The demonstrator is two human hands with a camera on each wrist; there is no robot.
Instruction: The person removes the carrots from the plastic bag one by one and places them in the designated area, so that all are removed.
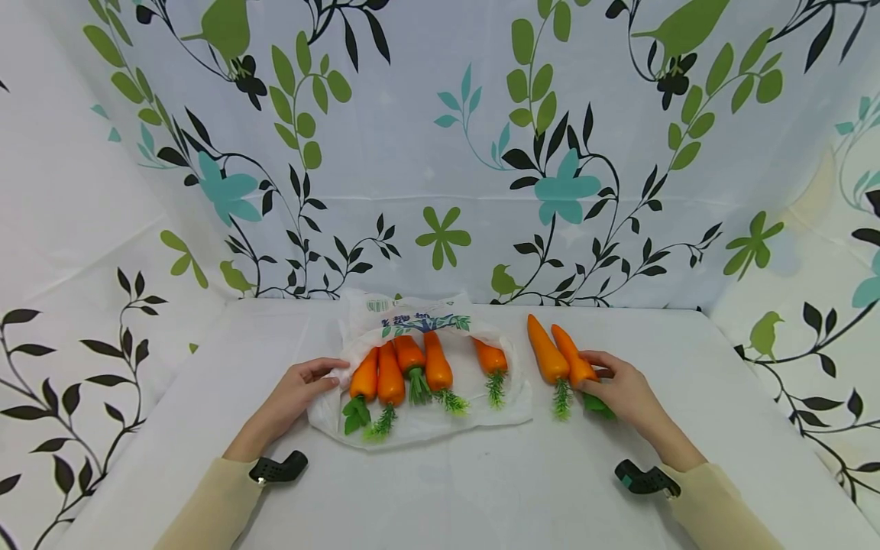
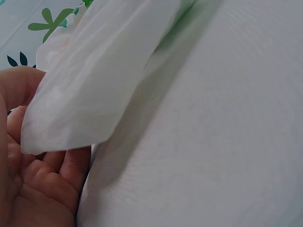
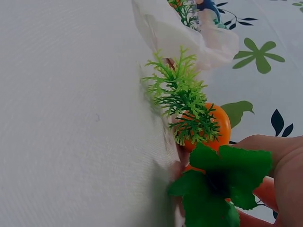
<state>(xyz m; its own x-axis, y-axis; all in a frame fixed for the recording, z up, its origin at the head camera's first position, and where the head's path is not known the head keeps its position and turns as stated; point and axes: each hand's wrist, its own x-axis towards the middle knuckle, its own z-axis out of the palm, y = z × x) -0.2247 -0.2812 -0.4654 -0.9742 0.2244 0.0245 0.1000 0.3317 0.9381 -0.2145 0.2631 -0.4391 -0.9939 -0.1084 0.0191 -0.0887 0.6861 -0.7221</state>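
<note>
A white plastic bag (image 1: 491, 416) with printed lettering and a tree lies on the table, its mouth facing me. Several orange toy carrots (image 1: 438, 370) with green tops lie in its opening. My left hand (image 1: 299, 393) pinches the bag's left edge; in the left wrist view the thin plastic (image 2: 90, 90) passes between thumb and fingers. To the right of the bag, two more carrots lie side by side. My right hand (image 1: 622, 389) grips the outer carrot (image 1: 569, 353), which has broad green leaves (image 3: 222, 179). The inner carrot (image 1: 545, 351) has a feathery top (image 3: 182, 99).
The white table (image 1: 440, 496) spreads in front of the bag and to both sides. Behind it hangs a pale curtain (image 1: 412, 153) printed with leaves, flowers and birds. Dark bands (image 1: 278, 467) sit at both wrists over beige sleeves.
</note>
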